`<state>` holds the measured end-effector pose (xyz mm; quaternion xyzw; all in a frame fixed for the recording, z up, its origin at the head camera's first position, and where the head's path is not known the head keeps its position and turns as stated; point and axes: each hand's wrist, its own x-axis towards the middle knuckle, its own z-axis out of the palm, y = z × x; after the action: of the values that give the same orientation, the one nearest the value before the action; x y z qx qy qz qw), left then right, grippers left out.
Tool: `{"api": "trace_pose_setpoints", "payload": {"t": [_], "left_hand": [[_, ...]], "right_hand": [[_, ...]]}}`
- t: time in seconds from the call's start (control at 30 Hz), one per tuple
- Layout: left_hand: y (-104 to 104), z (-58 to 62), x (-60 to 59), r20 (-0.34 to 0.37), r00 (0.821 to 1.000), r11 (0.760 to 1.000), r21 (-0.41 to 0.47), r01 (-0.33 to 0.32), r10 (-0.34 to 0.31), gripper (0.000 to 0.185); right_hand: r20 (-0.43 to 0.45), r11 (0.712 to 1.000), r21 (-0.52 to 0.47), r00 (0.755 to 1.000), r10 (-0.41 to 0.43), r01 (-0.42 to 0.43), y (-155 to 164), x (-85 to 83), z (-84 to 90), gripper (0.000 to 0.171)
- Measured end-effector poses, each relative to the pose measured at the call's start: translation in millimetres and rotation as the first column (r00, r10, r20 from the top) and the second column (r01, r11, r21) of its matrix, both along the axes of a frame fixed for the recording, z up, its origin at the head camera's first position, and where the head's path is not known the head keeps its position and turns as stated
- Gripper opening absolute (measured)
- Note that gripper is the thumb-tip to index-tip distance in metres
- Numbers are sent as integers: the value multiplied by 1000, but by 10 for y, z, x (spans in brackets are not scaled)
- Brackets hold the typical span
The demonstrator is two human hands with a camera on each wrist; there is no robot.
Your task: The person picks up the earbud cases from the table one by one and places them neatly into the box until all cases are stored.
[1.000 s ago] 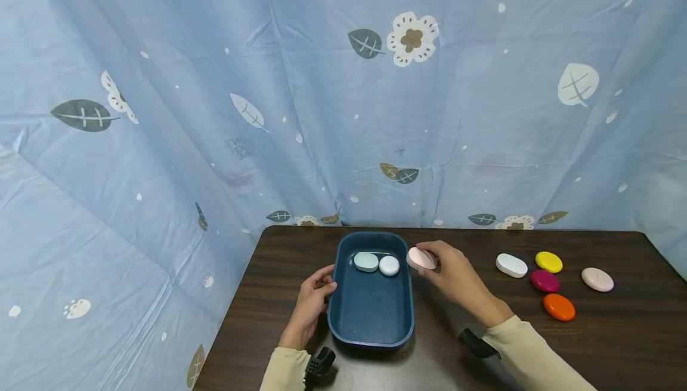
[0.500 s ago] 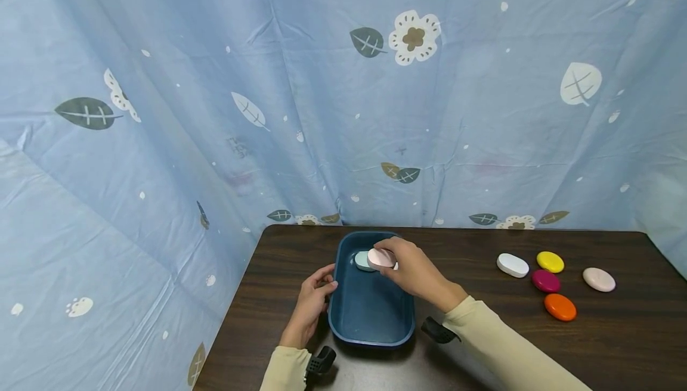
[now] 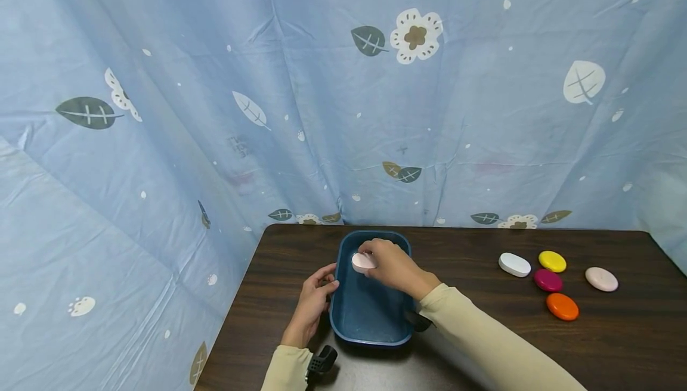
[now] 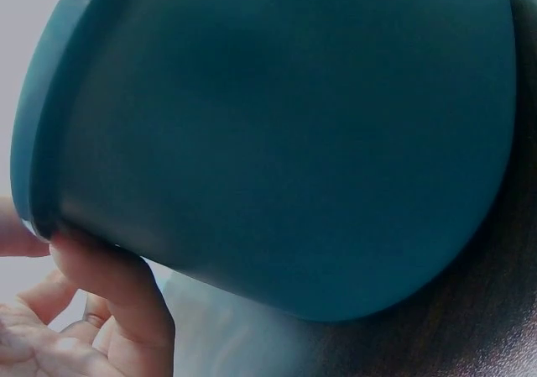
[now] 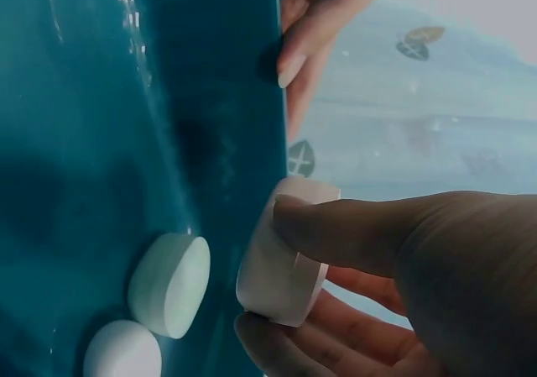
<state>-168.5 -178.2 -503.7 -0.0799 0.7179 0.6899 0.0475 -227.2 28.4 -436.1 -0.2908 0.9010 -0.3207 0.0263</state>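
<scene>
My right hand [image 3: 394, 266] pinches a pale pink oval bar, like a bar of soap [image 3: 362, 263], between thumb and fingers above the back part of the dark blue tray [image 3: 370, 322]. In the right wrist view the bar is tilted on edge, overlapping the tray's side wall. A pale green oval piece [image 5: 170, 285] and a round white piece [image 5: 124, 353] lie inside the tray there; the hand and bar hide both in the head view. My left hand [image 3: 310, 301] grips the tray's left rim, its thumb [image 4: 101, 272] at the edge.
Right of the tray, on the dark wooden table [image 3: 456, 254], lie a white oval piece [image 3: 514, 264], a yellow one [image 3: 552, 261], a magenta one [image 3: 548, 280], an orange one [image 3: 562, 307] and a pale pink one [image 3: 602, 279]. A blue patterned curtain [image 3: 322, 111] hangs behind.
My right hand has carried the pale pink bar leftward from beside the tray's right rim to over its back left part. The left hand has stayed at the rim.
</scene>
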Motion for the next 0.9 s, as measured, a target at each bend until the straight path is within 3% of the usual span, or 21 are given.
{"api": "trace_pose_setpoints", "payload": {"t": [0.3,0.9], "left_hand": [[-10,-13,-9,6,1000,1000,7,0,0,44],[-4,-4,11,7,1000,1000,12,-3,3,44]], "right_hand": [[73,999,34,997,-6,4,-88,-24,-37,41],[113,998,49,993,23,-28,-159,-95,-191,40]]}}
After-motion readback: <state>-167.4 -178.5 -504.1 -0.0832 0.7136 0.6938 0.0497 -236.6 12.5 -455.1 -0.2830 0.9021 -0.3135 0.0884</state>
